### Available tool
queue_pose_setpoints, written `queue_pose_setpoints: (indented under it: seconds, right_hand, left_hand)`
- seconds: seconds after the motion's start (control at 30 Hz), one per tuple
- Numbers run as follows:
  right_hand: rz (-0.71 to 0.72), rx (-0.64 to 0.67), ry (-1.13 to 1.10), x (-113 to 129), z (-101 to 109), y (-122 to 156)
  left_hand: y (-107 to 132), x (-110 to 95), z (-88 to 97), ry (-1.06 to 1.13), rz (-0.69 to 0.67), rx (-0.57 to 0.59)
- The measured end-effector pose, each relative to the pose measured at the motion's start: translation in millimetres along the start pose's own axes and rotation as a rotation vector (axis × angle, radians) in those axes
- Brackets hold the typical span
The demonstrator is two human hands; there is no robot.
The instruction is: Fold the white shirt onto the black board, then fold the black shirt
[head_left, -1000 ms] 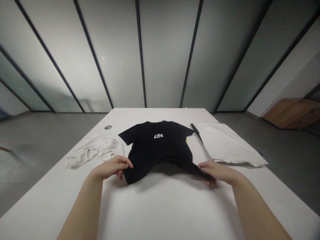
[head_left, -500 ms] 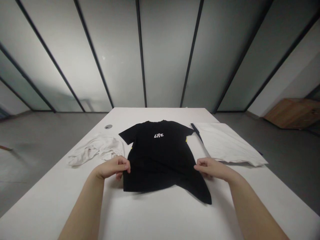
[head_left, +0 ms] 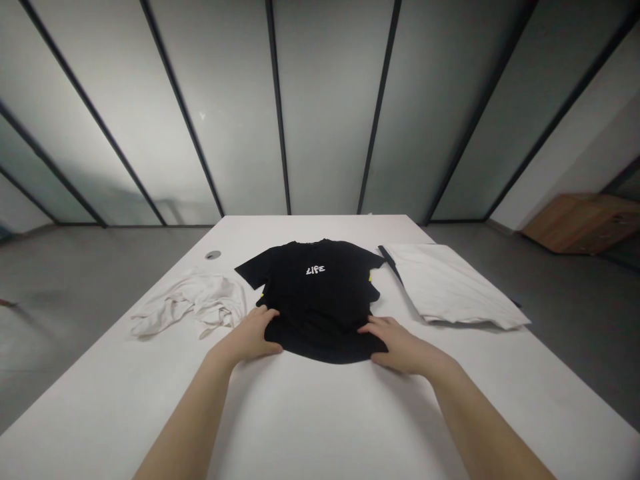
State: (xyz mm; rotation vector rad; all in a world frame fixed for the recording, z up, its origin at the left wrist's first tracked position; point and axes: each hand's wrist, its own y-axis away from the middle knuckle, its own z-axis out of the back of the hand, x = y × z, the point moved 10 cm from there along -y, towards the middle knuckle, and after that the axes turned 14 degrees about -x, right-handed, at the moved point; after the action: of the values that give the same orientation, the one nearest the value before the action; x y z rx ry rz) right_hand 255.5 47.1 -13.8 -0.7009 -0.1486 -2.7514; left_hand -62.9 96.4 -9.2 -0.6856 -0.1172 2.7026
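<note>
A black T-shirt (head_left: 317, 293) with white "LIFE" lettering lies face up in the middle of the white table (head_left: 310, 413). Its lower part is folded up, so the near edge is a rounded fold. My left hand (head_left: 253, 337) grips the left end of that folded edge, thumb under, fingers on top. My right hand (head_left: 393, 343) grips the right end the same way. Yellow bits show at the shirt's sides.
A crumpled white garment (head_left: 193, 303) lies left of the shirt. A flat white cloth (head_left: 447, 287) with a dark strip along its edge lies to the right. A round cable hole (head_left: 213, 255) sits at the far left. A wooden cabinet (head_left: 580, 223) stands on the floor, right.
The shirt's hem lay spread toward me half a second ago. Both hands have moved inward and away from me, carrying the hem up over the body.
</note>
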Motion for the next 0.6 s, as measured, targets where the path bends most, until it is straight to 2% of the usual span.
queue_pose_setpoints:
  seconds: [0.1,0.23,0.3,0.37,0.43,0.47,0.57,0.6]
  right_hand:
    - [0.017,-0.168,0.058,-9,8,-12]
    - [-0.140,-0.355,0.203,-39,18,-23]
    - [-0.204,-0.355,0.197,-46,19,-23]
    - [-0.205,-0.247,0.083,-40,14,-20]
    - [-0.224,-0.043,-0.076,-32,1,-11]
    - [-0.259,0.079,-0.146,-30,-7,-3]
    - [-0.408,0.394,-0.305,-30,-30,18]
    - [-0.445,0.451,-0.355,-30,-34,19]
  left_hand:
    - [-5,-1,-1.1,-0.121,-0.023,-0.073]
    - [-16,3,0.2,-0.294,0.055,-0.177]
    - [-20,2,2.9,-0.313,0.089,-0.202]
    - [-19,-1,5.6,-0.242,0.091,-0.183]
    - [-13,-4,1.1,-0.060,0.079,-0.059]
    - [-6,-3,-6.3,0.057,0.096,0.061]
    - [28,7,-39.1,0.373,0.305,0.524]
    - [37,12,-46.7,0.453,0.394,0.624]
